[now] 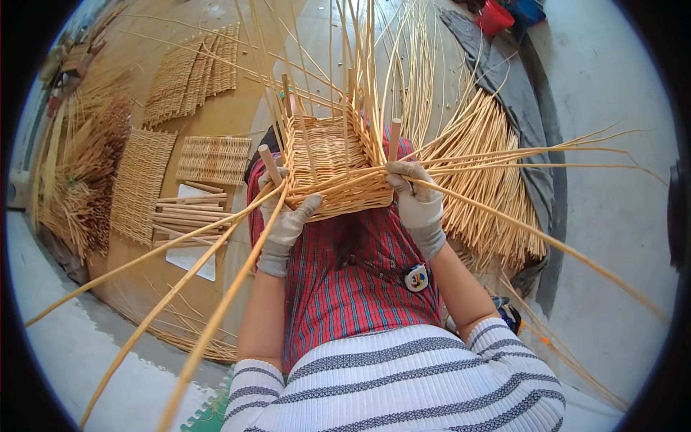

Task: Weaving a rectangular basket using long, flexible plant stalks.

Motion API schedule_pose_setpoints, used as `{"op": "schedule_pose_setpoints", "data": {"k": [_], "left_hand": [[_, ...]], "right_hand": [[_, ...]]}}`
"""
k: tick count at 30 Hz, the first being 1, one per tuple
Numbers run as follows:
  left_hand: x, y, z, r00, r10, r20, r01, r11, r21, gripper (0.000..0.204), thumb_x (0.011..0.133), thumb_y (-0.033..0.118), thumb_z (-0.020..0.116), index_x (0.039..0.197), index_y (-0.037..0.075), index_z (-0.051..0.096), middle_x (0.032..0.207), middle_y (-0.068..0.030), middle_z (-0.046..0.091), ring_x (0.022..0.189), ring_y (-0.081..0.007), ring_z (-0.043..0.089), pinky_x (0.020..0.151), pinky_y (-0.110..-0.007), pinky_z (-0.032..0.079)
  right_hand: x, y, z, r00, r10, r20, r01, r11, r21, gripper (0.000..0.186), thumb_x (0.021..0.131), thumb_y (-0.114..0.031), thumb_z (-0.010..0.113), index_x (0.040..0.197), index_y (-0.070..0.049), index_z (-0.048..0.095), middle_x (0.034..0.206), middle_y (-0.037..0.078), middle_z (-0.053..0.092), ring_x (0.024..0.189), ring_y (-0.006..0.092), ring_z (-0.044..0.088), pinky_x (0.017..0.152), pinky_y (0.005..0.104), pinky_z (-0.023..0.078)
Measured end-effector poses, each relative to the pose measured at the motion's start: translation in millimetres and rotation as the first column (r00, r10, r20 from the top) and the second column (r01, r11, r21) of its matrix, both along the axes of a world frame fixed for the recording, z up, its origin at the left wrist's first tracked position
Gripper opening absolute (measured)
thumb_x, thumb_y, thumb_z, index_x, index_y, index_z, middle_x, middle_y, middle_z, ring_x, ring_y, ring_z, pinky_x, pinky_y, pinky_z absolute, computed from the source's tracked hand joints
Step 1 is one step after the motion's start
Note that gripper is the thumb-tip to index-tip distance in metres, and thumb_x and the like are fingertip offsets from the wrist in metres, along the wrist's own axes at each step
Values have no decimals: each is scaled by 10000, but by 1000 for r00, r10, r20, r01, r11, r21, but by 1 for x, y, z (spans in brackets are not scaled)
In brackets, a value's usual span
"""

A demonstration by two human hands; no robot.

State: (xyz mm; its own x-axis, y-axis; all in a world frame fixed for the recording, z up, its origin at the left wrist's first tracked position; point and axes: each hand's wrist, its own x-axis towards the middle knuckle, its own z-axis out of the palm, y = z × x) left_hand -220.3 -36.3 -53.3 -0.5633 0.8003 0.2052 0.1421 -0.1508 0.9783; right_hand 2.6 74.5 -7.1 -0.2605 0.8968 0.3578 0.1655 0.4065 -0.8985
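A half-woven wicker basket (338, 199) rests on my lap over a red checked apron (345, 288). Round wooden corner posts (394, 140) and tall thin upright canes rise from its walls. My left hand (286, 216), in a grey-white work glove, is closed at the basket's near left corner, where several long willow rods (230, 284) fan out toward the lower left. My right hand (417, 201), gloved as well, is closed on willow rods at the near right corner; their ends spread out to the right. The fingertips' exact hold is partly hidden.
On the left lie woven wicker panels (212, 160), short wooden sticks (191, 216) and a bundle of thin canes (86, 158). At right a big pile of peeled rods (489, 187) lies on a dark grey cloth (522, 115). A red bucket (494, 17) stands far right.
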Motion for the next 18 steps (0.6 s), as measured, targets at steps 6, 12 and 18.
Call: {"op": "schedule_pose_setpoints", "data": {"k": [6,12,18], "left_hand": [[10,0,2,971,-15,237,23,999,-31,721,718,167,894,1284,69,457,1211,-72,503,1095,-207,544,948,-348,517],[12,3,0,993,88,82,-90,996,19,700,731,158,885,1283,70,464,1191,-85,529,1096,-208,556,956,-344,517],[11,6,0,983,130,128,-127,991,-34,603,744,111,874,1213,61,498,1102,-59,570,1011,-180,581,901,-323,513]], "right_hand": [[2,-6,19,997,68,34,-66,997,-38,227,846,126,623,1020,-10,677,917,100,679,868,195,681,767,283,569],[-2,-68,60,937,349,-8,-333,901,278,271,755,103,726,974,-50,678,919,109,708,807,254,701,721,332,591],[-85,21,98,945,276,175,-296,950,101,149,918,-113,604,1036,-62,680,916,89,698,841,330,670,739,355,543]]}}
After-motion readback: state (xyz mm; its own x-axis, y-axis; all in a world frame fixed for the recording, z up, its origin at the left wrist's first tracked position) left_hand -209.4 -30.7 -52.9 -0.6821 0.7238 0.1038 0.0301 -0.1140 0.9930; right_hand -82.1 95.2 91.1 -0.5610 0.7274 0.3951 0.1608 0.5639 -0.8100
